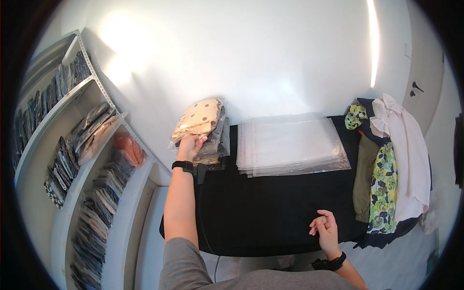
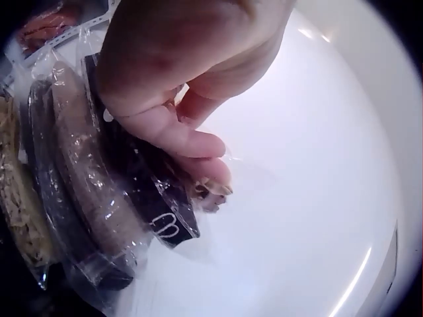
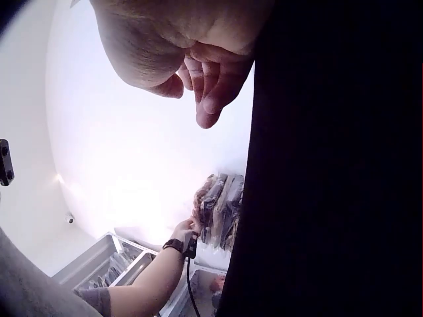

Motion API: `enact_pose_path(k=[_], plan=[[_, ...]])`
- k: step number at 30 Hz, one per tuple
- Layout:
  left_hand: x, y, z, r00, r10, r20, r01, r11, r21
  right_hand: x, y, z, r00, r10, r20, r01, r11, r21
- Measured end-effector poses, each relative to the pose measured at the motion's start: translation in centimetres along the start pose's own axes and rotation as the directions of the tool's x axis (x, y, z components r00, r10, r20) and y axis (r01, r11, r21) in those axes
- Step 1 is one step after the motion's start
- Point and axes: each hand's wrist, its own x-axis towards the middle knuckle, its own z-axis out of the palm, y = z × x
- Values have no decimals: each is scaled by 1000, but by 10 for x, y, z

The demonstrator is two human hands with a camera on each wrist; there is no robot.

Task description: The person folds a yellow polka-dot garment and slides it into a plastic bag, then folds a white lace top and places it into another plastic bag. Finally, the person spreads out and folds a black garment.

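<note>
At the table's far left, my left hand (image 1: 190, 145) pinches the near edge of a folded cream garment with brown dots (image 1: 199, 116) in a transparent plastic bag. It lies on top of a stack of bagged folded clothes (image 1: 212, 159). In the left wrist view, thumb and fingers meet at the garment's edge (image 2: 213, 191), above a dark bagged garment (image 2: 155, 188) and a pinkish one (image 2: 92, 165). My right hand (image 1: 326, 229) hovers over the table's near right part, fingers loosely bent, holding nothing. The right wrist view shows its relaxed fingers (image 3: 210, 109).
A pile of flat transparent plastic bags (image 1: 292, 145) lies mid-table on the black cloth (image 1: 270, 208). Unfolded clothes (image 1: 386, 174), white, olive and floral, hang over the right end. Grey shelves (image 1: 67, 227) packed with bagged clothes stand at the left, and a white wall (image 1: 270, 53) rises behind.
</note>
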Motion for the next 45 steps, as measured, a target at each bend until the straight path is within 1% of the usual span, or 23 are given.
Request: enact_pose_path(k=[2, 6, 8, 10, 12, 14, 16, 18, 20, 24, 26, 27, 28, 29, 30, 31, 32, 34, 38, 41, 43, 44, 45], plan=[[9, 1, -11, 995, -103, -5, 103, 993, 54, 0, 1, 0, 1000, -9, 0, 9, 1000, -12], [36, -6, -23, 988, -157, -10, 157, 984, 82, 0, 0, 0, 1000, -1, 7, 1, 1000, -18], [51, -20, -34, 993, 6, 118, -15, 997, 79, -2, -1, -1, 1000, 0, 20, 0, 1000, -18], [28, -24, -12, 996, 88, -27, -90, 993, -83, -2, -1, -2, 999, 12, 31, -11, 1000, -5], [-23, -17, 23, 979, 83, -185, -107, 986, -127, -3, -2, -3, 998, 11, 55, -11, 1000, -13], [-47, -35, 44, 881, 116, -459, -162, 985, -62, -3, -1, -5, 1000, 19, 20, -19, 999, -42], [-42, -76, 33, 947, 88, -309, -91, 996, 4, -1, 1, -6, 996, 38, 75, -36, 999, -29], [-89, -93, 68, 983, -3, -182, 12, 999, 49, 4, -4, -9, 997, 55, 57, -54, 998, -22], [-113, -113, 84, 993, -79, -87, 88, 990, 112, 16, -12, -17, 981, 175, 83, -177, 984, 8], [-143, -130, 99, 981, -196, -8, 195, 971, 135, 62, -77, -58, 994, 84, -74, -95, 983, -154], [-144, -140, 98, 967, -252, 47, 247, 964, 98, 94, -112, -89, 982, -71, -173, 16, 954, -299], [-141, -147, 95, 966, -254, 48, 249, 964, 94, 112, -128, -107, 972, -106, -209, 1, 894, -449], [-138, -154, 90, 953, -296, 55, 297, 955, -12, 134, -138, -126, 940, -199, -276, -14, 787, -617], [-135, -159, 84, 939, -337, 66, 343, 932, -118, 162, -140, -159, 897, -342, -282, -37, 576, -816], [-134, -160, 78, 940, -335, 69, 341, 932, -125, 192, -135, -196, 828, -496, -261, -32, 424, -905], [-132, -158, 73, 924, -370, 91, 381, 899, -215, 202, -149, -206, 790, -502, -353, -256, 253, -933], [-129, -157, 70, 909, -400, 117, 416, 857, -304, 205, -154, -212, 787, -512, -345, -250, 248, -936], [-124, -158, 69, 910, -399, 111, 413, 859, -301, 212, -161, -226, 674, -661, -330, -542, -139, -829], [-123, -155, 74, 899, -416, 137, 437, 875, -209, 226, -153, -262, 695, -569, -439, -663, -273, -697], [-126, -155, 75, 905, -402, 142, 422, 893, -158, 232, -172, -277, 734, -466, -494, -648, -261, -716], [-126, -155, 77, 911, -384, 150, 405, 903, -147, 227, -192, -280, 579, -626, -523, -629, 65, -775], [-127, -154, 79, 907, -392, 151, 413, 898, -150, 230, -202, -290, 508, -727, -462, -572, 116, -812], [-129, -152, 82, 913, -372, 165, 396, 905, -154, 232, -217, -302, 482, -766, -425, -488, 168, -857]])
